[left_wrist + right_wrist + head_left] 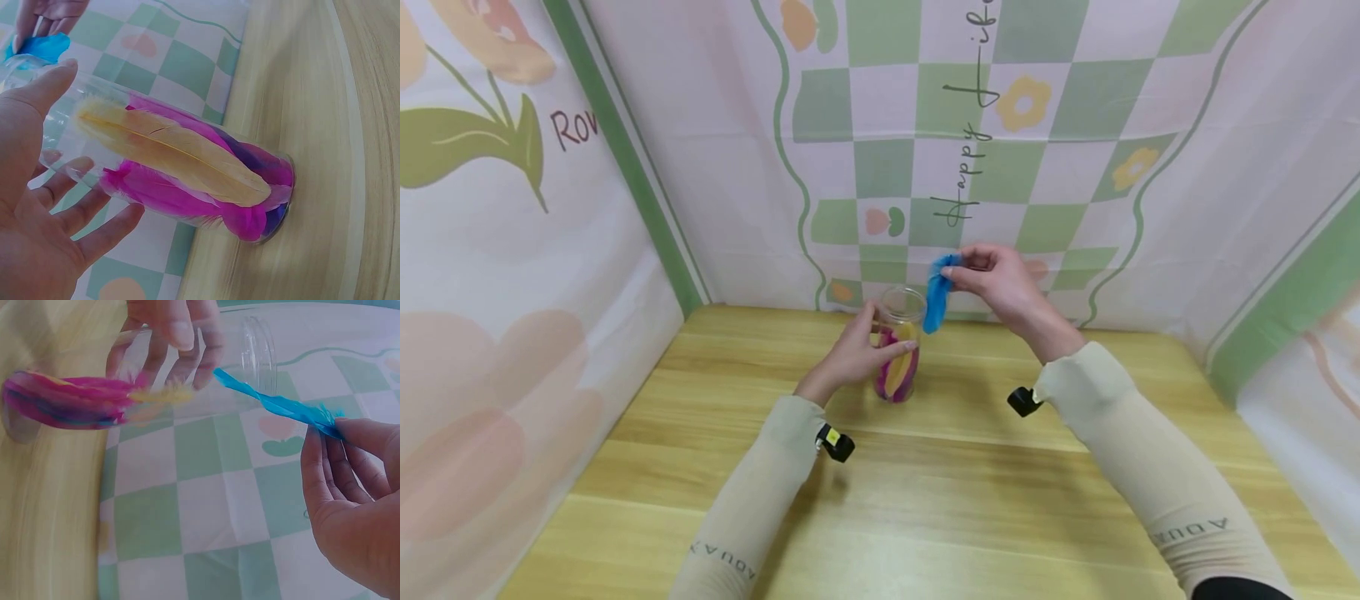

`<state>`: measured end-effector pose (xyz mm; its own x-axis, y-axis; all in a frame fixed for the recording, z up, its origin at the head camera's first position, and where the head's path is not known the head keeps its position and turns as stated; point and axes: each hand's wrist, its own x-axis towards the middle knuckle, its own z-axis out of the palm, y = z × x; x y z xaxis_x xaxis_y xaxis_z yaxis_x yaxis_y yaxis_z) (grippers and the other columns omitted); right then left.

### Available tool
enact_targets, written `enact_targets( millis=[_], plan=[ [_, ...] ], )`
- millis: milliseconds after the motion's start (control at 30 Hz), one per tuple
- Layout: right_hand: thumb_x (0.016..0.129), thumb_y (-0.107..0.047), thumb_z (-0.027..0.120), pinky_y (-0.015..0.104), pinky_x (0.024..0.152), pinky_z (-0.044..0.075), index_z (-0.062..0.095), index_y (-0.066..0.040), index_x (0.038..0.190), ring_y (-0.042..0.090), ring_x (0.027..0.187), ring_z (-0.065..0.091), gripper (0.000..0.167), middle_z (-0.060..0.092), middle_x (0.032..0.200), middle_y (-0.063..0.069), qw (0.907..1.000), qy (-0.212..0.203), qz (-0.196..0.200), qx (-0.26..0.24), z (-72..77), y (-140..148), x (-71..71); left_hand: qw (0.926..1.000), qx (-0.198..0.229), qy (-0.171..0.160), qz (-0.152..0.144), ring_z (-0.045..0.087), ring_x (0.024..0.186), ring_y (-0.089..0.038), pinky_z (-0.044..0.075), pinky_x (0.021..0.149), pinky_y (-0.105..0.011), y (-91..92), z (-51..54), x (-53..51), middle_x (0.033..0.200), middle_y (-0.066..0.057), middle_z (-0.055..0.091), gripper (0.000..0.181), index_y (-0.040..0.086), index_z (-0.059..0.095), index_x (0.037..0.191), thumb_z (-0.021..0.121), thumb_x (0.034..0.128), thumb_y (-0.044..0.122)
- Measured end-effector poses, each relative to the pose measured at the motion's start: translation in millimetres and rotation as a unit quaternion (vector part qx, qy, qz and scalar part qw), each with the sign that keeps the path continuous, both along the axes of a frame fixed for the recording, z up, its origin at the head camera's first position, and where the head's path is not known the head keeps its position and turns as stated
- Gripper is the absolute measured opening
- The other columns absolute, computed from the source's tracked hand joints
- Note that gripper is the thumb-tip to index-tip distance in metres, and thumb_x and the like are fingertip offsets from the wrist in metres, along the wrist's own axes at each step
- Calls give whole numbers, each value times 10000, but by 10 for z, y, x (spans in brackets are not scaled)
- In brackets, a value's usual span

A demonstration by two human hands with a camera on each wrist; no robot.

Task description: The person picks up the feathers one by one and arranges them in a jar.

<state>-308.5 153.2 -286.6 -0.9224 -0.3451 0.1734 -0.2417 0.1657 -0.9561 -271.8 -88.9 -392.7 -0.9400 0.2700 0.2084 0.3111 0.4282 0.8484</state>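
A clear jar [901,304] stands upright on the table, its mouth uncovered. Inside it lie a yellow feather [181,153] and several magenta and purple feathers [159,194]. My left hand [859,348] holds the jar, thumb on one side and fingers round the other. Just right of the jar's mouth, my right hand [1000,279] pinches a blue feather [937,296] between thumb and fingertips at its upper end. The blue feather [275,405] hangs outside the jar, its free tip beside the rim in the right wrist view.
The wooden table [880,517] runs back to a patterned cloth [880,171] hanging close behind the jar. Another cloth side [482,275] rises at the left, and one more [1300,333] at the right. A small black camera [1024,402] sits on the right wrist.
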Motion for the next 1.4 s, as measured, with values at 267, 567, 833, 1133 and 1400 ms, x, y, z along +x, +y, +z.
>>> enact_targets(
  millis=[267, 567, 833, 1133, 1400],
  plan=[
    [989, -147, 700, 402, 989, 551, 656, 23, 1097, 206, 907, 734, 206, 744, 1015, 63, 9997, 67, -116, -215, 99, -62, -7, 10000, 28, 23, 0, 572, 1246, -280, 521, 1002, -473, -1, -5, -2, 1244, -4, 577, 539, 176, 445, 1248, 761, 918, 462],
    [967, -89, 717, 292, 865, 592, 671, 42, 1046, 189, 835, 730, 160, 743, 940, 48, 9976, 223, -109, -646, 185, -76, -2, 10000, 47, 77, -15, 576, 1237, -288, 527, 991, -464, 2, -28, -5, 1234, -21, 581, 548, 175, 449, 1246, 762, 913, 476],
    [966, -158, 730, 362, 994, 543, 678, 5, 1094, 199, 885, 738, 213, 750, 1010, 58, 9985, 375, -192, -341, 228, -141, 10, 9999, 50, 104, -14, 569, 1243, -294, 524, 999, -486, 0, -30, -13, 1232, -4, 572, 540, 178, 453, 1246, 764, 914, 469],
    [958, -100, 731, 306, 859, 594, 682, 27, 1085, 186, 872, 712, 186, 744, 1000, 61, 9980, 597, -190, -105, 176, -265, 24, 9999, 97, 63, 3, 565, 1252, -293, 524, 1004, -481, 2, -5, -3, 1271, -9, 564, 544, 176, 453, 1275, 770, 918, 437],
    [955, -115, 739, 361, 879, 590, 686, 19, 1068, 187, 885, 708, 183, 752, 1009, 76, 9980, 596, -153, 110, 94, -329, 30, 10000, 89, -36, 16, 564, 1260, -301, 525, 998, -477, -1, -5, 1, 1248, -16, 563, 573, 176, 441, 1302, 766, 918, 451]
  ],
)
